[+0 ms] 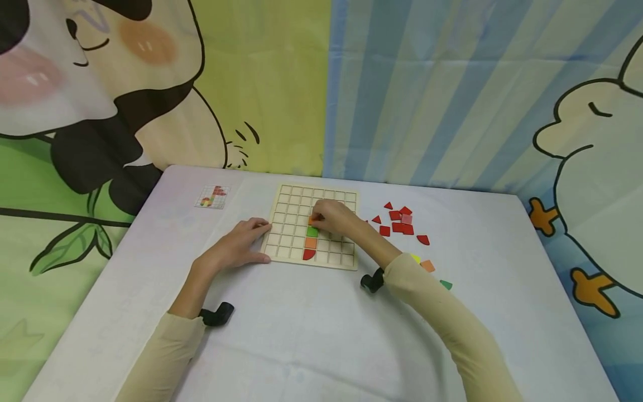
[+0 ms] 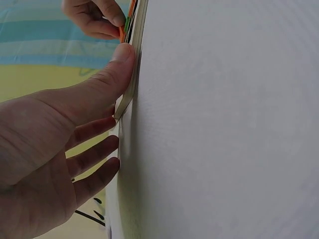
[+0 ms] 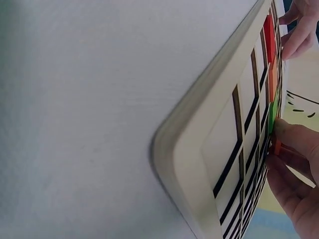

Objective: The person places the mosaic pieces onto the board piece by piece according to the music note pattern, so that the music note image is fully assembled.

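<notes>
A pale wooden grid board (image 1: 287,240) lies on the white table. One column holds a red rounded piece (image 1: 308,254), an orange square tile (image 1: 311,243) and a green tile (image 1: 312,231), in line from the near side. Just beyond the green one, my right hand (image 1: 335,216) pinches an orange tile (image 3: 277,145) between thumb and fingers, right at the grid. My left hand (image 1: 241,244) touches the board's left side, its thumb (image 2: 122,59) along the edge near the close corner and the other fingers extended and spread.
A small pattern card (image 1: 212,197) lies left of the board. To the right are scattered red tiles (image 1: 395,215), and nearer, partly beside the right sleeve, a yellow piece (image 1: 416,258), an orange tile (image 1: 427,266) and a green piece (image 1: 446,285). A printed curtain (image 1: 427,100) hangs behind the table.
</notes>
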The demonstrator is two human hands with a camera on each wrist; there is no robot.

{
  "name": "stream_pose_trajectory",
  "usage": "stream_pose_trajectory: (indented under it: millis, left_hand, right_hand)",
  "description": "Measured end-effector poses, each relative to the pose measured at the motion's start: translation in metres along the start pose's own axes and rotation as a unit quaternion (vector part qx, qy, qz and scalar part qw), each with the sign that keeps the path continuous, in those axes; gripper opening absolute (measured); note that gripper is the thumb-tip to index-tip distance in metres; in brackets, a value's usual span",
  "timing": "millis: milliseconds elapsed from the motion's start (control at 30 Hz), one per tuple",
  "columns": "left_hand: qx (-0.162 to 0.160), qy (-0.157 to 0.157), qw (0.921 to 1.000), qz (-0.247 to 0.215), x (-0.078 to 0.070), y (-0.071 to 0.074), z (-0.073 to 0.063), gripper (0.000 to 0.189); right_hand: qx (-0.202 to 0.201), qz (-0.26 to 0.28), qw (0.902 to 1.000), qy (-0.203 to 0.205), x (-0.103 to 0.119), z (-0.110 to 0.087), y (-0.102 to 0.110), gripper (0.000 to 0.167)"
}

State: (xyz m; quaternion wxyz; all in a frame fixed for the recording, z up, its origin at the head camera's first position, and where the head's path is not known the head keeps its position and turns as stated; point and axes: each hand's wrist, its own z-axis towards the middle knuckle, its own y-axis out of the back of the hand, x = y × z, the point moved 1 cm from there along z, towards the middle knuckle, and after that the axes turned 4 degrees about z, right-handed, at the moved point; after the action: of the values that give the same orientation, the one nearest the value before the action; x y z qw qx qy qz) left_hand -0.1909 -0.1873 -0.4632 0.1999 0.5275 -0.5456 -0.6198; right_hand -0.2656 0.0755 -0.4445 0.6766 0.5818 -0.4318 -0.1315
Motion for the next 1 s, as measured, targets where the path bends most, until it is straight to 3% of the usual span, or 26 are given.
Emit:
stream_pose_trajectory:
  millis: [267,533,767,1000]
  left_hand:
    - [0.001,0.002,0.9999,-0.012,-0.002,0.0,-0.001,0.087]
    - [-0.004,-0.003,0.9999,-0.009,0.001,-0.001,0.0,0.088]
    - [-0.007,-0.009,0.9999,-0.005,-0.001,0.0,-0.001,0.088]
    - [-0.005,-0.007,0.9999,-0.007,-0.001,0.0,-0.001,0.088]
  right_hand:
    - [0.025,-0.001,0.9995,0.019,0.003,-0.005,0.004,0.018]
    - [0.023,-0.005,0.9996,0.016,0.001,-0.026,0.01,0.035]
    - [-0.025,0.019,0.9992,-0.026,-0.019,-0.065,0.027,0.044]
    - [-0.055,-0.004,0.9966,-0.062,-0.055,-0.118,0.036,0.042]
